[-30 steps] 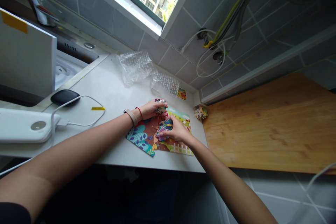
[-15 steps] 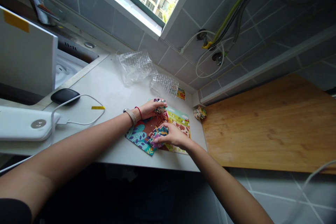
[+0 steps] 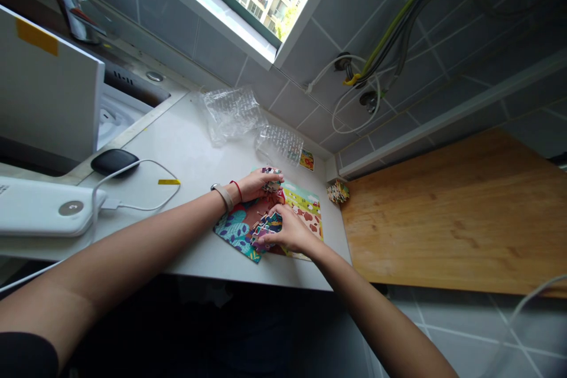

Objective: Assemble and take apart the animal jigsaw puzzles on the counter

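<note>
My left hand [image 3: 253, 185], with a watch strap and a red cord at the wrist, is closed on a small stack of jigsaw puzzle pieces [image 3: 271, 179]. Just nearer to me, my right hand [image 3: 290, 231] grips another bunch of colourful puzzle pieces [image 3: 267, 227] between thumb and fingers. Both hands are over two overlapping picture boards: a teal and brown one [image 3: 231, 230] and a yellow-green farm scene [image 3: 312, 209]. The hands and pieces hide the middle of the boards.
Another pile of puzzle pieces [image 3: 338, 192] stands by the wooden board [image 3: 443, 218] at right. Crumpled clear plastic wrap [image 3: 234, 115] and a small picture card [image 3: 306, 159] lie behind. Leftward are a white power bank [image 3: 39, 207], its cable and a black mouse-like object [image 3: 114, 162].
My right hand has arched a little more around its puzzle pieces, which now show more of their edges. My left hand stays closed on its stack. The view has shifted slightly.
</note>
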`<move>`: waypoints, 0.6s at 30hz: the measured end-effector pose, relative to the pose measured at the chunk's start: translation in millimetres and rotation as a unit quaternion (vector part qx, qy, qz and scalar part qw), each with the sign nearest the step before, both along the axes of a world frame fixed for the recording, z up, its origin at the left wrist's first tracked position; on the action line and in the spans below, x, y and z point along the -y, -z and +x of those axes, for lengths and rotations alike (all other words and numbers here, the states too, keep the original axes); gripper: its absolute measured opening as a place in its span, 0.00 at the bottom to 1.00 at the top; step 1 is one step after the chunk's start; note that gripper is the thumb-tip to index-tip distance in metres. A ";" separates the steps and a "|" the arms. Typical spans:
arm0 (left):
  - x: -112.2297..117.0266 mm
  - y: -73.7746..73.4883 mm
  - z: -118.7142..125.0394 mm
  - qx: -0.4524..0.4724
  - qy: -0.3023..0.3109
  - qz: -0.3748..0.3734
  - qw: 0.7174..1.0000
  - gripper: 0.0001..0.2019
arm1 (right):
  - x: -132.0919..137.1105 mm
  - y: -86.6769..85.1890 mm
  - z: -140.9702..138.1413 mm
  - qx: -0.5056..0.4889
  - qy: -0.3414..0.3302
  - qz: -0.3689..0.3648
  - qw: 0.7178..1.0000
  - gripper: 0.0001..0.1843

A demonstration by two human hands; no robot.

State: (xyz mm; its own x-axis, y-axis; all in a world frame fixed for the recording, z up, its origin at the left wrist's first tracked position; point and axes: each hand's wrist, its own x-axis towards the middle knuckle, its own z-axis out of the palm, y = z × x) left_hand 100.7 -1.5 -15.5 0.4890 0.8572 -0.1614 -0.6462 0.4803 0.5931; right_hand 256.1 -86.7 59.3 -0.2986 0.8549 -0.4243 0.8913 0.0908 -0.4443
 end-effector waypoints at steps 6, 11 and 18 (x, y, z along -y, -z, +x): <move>1.2 -2.2 -0.7 -0.004 -0.004 -0.006 1.000 0.17 | -7.9 7.0 12.0 -0.083 0.044 -0.074 0.993 0.32; 1.2 -3.6 -1.5 -0.005 -0.004 -0.011 1.000 0.17 | -11.1 9.6 13.6 -0.145 0.084 -0.123 0.978 0.33; 0.7 -7.9 -5.6 0.005 -0.031 -0.019 0.999 0.25 | -26.1 -2.4 20.1 -0.219 0.135 -0.163 0.952 0.32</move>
